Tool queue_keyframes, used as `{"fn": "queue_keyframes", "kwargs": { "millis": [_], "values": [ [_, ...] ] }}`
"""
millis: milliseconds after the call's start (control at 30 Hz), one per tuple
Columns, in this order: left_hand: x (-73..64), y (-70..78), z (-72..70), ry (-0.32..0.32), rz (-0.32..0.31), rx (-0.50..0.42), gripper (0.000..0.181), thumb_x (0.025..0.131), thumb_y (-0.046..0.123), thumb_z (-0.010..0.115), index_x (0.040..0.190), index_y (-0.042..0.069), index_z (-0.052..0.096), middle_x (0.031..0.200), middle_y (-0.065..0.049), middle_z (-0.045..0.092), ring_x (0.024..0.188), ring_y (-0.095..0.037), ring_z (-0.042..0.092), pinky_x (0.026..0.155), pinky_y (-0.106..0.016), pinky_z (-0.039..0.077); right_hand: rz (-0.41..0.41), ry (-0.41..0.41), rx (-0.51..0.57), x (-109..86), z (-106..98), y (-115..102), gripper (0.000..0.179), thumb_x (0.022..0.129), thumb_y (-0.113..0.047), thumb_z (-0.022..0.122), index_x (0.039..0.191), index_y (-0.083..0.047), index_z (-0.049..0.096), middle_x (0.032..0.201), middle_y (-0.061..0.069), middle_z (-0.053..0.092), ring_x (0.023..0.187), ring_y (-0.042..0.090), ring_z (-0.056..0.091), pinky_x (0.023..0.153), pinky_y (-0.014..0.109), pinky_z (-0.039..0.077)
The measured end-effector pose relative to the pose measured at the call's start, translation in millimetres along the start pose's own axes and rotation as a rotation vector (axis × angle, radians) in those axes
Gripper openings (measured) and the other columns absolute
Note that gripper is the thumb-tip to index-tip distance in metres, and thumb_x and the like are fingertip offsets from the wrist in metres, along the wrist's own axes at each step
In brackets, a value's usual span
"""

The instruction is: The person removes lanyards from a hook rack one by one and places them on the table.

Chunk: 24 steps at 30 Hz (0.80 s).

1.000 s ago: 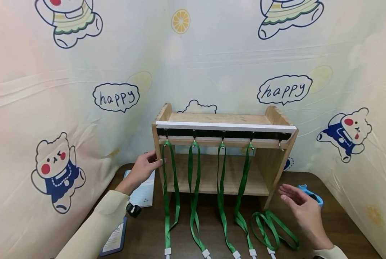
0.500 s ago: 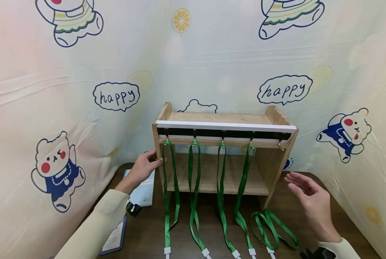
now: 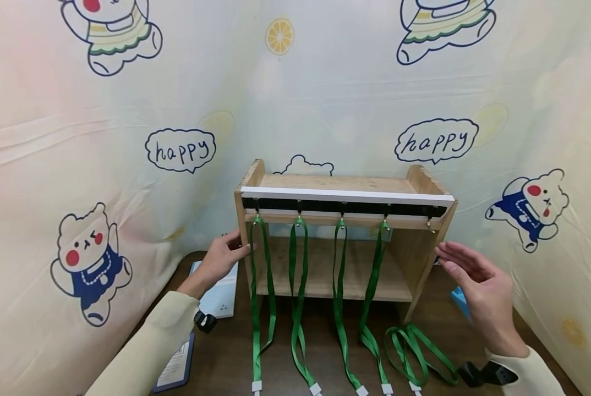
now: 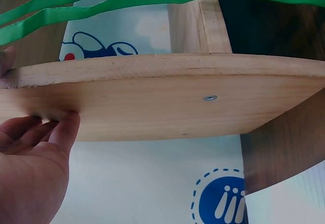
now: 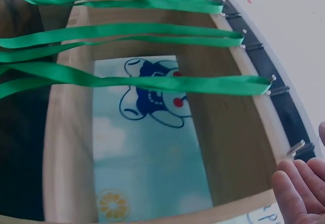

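Observation:
A small wooden shelf (image 3: 345, 180) stands on the dark table, a black strip with hooks along its front. Several green lanyards (image 3: 297, 258) hang from those hooks, their white clips low near the table; the rightmost hook (image 3: 429, 223) bears none. Another green lanyard (image 3: 419, 352) lies looped on the table at front right. My left hand (image 3: 220, 259) grips the shelf's left side panel, thumb at the front edge, fingertips on the outer face in the left wrist view. My right hand (image 3: 483, 291), fingers loosely bent and holding nothing, is beside the right panel; whether it touches is unclear.
Left of the shelf lies a light blue notebook (image 3: 220, 294). Nearer is a dark-blue-framed card (image 3: 178, 366). A bright blue object (image 3: 460, 302) is mostly hidden behind my right hand. A printed curtain (image 3: 315, 93) encloses the back and sides.
My right hand has moved up and slightly right, alongside the shelf's right panel, and covers more of the blue object. My left hand stays where it was on the left panel.

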<state>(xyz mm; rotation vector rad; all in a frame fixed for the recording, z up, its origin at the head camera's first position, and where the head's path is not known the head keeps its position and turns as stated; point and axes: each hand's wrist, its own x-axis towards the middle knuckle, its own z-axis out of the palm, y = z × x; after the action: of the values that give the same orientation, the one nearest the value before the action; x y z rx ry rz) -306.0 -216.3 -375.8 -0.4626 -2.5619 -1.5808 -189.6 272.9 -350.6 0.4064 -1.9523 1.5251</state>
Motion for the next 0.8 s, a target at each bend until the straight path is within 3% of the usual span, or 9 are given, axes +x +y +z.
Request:
{"fn": "queue_keyframes", "kwargs": {
  "millis": [267,500,800],
  "values": [
    [-0.3,-1.4,0.4,-0.005,0.001,-0.011,0.043,0.098,0.033,0.066,0.138,0.02,0.06,0.13,-0.013,0.067,0.119,-0.028,0.062,0.098,-0.046,0.053,-0.025,-0.013,0.001,8.0,8.7,-14.1,0.04,0.095,0.008,0.062,0.134,0.011,0.057,0.125,-0.006,0.074,0.108,0.004,0.072,0.088,0.015,0.053],
    [0.0,-1.7,0.0,0.0,0.006,-0.008,0.044,0.098,0.033,0.066,0.14,0.02,0.059,0.131,-0.013,0.067,0.119,-0.028,0.062,0.098,-0.047,0.053,-0.093,-0.049,0.076,17.3,19.5,-17.0,0.038,0.094,0.011,0.061,0.131,0.014,0.058,0.123,-0.003,0.075,0.106,0.007,0.074,0.087,0.016,0.055],
    [0.3,-2.4,-0.4,-0.004,0.008,-0.002,0.043,0.099,0.031,0.065,0.14,0.02,0.059,0.13,-0.013,0.067,0.116,-0.028,0.062,0.097,-0.046,0.054,-0.081,-0.088,0.01,27.9,34.2,-17.4,0.037,0.096,0.003,0.063,0.132,0.007,0.061,0.124,-0.003,0.074,0.108,0.005,0.073,0.088,0.016,0.054]
  ]
}}
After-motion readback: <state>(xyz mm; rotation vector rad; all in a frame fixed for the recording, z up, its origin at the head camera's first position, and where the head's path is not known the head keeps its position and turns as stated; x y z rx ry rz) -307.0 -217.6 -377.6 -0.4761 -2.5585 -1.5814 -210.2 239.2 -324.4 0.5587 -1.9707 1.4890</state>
